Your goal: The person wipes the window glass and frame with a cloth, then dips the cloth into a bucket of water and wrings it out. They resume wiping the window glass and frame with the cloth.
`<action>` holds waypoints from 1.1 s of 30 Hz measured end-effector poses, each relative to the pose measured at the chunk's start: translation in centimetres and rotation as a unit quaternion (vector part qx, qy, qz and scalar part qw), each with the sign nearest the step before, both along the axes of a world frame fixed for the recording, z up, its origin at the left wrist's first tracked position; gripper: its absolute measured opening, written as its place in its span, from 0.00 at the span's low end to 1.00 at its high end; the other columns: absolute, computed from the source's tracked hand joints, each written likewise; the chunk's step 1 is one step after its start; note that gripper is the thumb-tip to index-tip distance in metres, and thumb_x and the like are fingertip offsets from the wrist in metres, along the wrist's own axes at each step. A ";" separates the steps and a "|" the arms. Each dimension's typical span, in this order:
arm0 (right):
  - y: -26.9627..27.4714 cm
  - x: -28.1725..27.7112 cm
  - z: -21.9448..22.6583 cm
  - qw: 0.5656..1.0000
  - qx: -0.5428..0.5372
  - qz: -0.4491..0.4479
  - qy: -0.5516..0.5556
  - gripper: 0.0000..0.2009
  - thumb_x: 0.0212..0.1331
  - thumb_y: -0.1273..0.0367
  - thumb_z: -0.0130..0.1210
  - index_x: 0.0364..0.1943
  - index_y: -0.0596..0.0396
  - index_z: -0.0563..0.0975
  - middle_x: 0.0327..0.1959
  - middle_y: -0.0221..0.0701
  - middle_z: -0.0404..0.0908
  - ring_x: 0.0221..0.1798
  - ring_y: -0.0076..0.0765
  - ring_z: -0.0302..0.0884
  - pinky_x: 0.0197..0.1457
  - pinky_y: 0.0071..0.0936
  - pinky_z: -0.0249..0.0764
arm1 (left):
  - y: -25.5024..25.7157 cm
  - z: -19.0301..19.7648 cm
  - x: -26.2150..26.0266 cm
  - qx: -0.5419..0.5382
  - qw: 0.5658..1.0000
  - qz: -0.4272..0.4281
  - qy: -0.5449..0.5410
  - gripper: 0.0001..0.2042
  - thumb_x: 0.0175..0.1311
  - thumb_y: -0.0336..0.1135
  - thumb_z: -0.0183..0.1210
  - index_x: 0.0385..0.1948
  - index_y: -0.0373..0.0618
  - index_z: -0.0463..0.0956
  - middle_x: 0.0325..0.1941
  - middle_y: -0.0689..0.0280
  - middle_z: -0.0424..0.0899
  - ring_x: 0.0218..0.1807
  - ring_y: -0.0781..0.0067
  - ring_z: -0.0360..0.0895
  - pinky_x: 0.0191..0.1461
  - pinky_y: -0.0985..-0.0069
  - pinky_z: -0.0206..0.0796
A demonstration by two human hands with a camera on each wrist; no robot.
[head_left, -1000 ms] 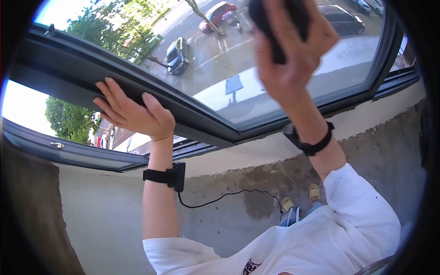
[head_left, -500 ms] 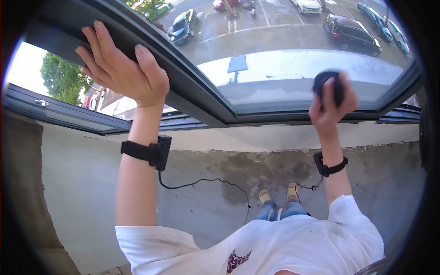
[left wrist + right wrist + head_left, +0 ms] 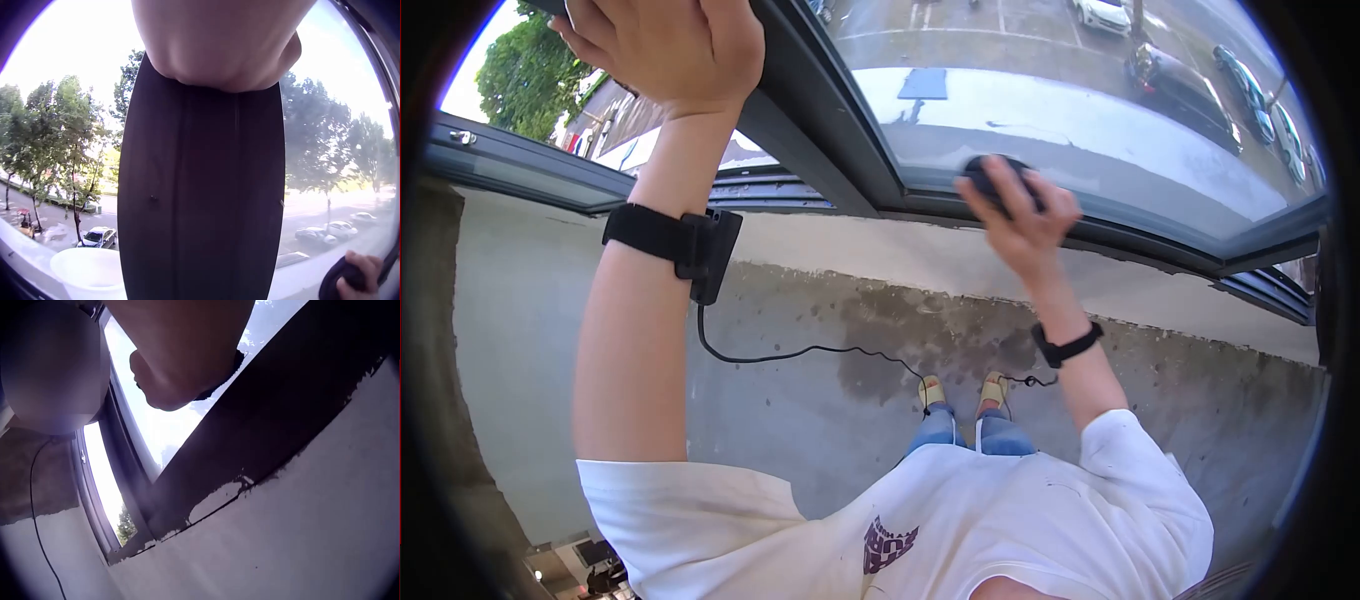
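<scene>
Left hand (image 3: pixel 670 50): rests on the dark window post (image 3: pixel 825 130), fingers extended, clasping nothing visible; fingertips cut off at top of head view.
Right hand (image 3: pixel 1025 218): grasps the black pad (image 3: pixel 336 279), fingers curled over it; slightly blurred.
Pad position: over the lower part of the windowpane (image 3: pixel 1090 130), near the bottom rail (image 3: pixel 1120 240), to the right of the post; cannot tell whether touching the glass.
Wrists: banded with a black left strap (image 3: pixel 645 232) and a black right strap (image 3: pixel 1068 345); thin cable (image 3: pixel 790 354) trailing from the left.
Floor (image 3: pixel 780 400): grey, stained dark near the yellow slippers (image 3: pixel 932 391).
Clothing: white T-shirt (image 3: pixel 1000 510), dark print on chest.
Outside: parked white car (image 3: pixel 1103 14), trees (image 3: pixel 47 119).
</scene>
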State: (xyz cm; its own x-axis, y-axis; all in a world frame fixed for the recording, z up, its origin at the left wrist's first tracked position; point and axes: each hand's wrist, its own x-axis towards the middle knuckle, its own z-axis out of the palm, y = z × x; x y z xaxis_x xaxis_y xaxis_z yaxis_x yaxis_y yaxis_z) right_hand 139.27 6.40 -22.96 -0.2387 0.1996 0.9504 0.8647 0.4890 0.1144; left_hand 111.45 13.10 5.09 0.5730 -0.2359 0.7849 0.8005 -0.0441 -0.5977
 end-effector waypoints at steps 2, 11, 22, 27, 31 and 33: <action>0.9 4.4 1.7 0.997 0.040 -0.021 0.069 0.22 0.64 0.66 0.62 0.62 0.25 0.81 0.69 0.16 0.75 0.60 0.33 0.64 0.59 0.28 0.58 | -0.4 -0.5 0.6 -0.007 1.000 0.003 -0.029 0.30 0.69 0.40 0.38 0.71 0.36 0.64 0.75 0.46 0.67 0.79 0.37 0.53 0.80 0.50 0.37; 1.5 -4.8 9.2 0.988 0.051 0.062 0.135 0.23 0.55 0.73 0.59 0.53 0.30 0.87 0.67 0.18 0.77 0.62 0.32 0.63 0.60 0.29 0.58 | -0.6 -0.4 0.7 -0.020 1.000 0.011 -0.019 0.29 0.70 0.39 0.39 0.71 0.35 0.64 0.74 0.47 0.67 0.79 0.38 0.54 0.81 0.50 0.37; -0.4 17.7 4.1 0.998 -0.003 -0.044 0.054 0.23 0.60 0.69 0.62 0.61 0.33 0.82 0.69 0.27 0.75 0.63 0.36 0.62 0.62 0.30 0.57 | -1.8 -1.0 2.9 -0.066 0.993 0.014 -0.092 0.28 0.71 0.42 0.37 0.68 0.35 0.66 0.69 0.48 0.72 0.72 0.42 0.63 0.80 0.47 0.43; 0.7 20.6 9.7 0.982 0.110 -0.064 0.140 0.21 0.67 0.68 0.59 0.65 0.47 0.79 0.71 0.38 0.72 0.58 0.39 0.60 0.60 0.28 0.57 | -2.0 -1.0 3.0 -0.091 0.989 0.006 -0.115 0.29 0.69 0.42 0.38 0.70 0.41 0.65 0.72 0.50 0.70 0.75 0.38 0.58 0.80 0.44 0.39; 0.9 20.6 9.3 0.985 0.110 -0.051 0.126 0.22 0.67 0.69 0.59 0.65 0.47 0.78 0.72 0.40 0.71 0.58 0.39 0.60 0.58 0.28 0.58 | -1.6 -1.2 2.7 -0.089 0.990 -0.008 -0.111 0.28 0.69 0.42 0.37 0.70 0.44 0.65 0.72 0.53 0.70 0.76 0.37 0.57 0.78 0.42 0.39; 0.8 20.6 9.0 0.983 0.113 -0.054 0.135 0.21 0.69 0.68 0.58 0.65 0.46 0.78 0.72 0.41 0.69 0.60 0.40 0.60 0.58 0.28 0.59 | -1.4 -1.0 2.4 -0.081 0.992 -0.013 -0.098 0.28 0.69 0.42 0.37 0.69 0.43 0.66 0.71 0.52 0.71 0.75 0.36 0.58 0.78 0.42 0.41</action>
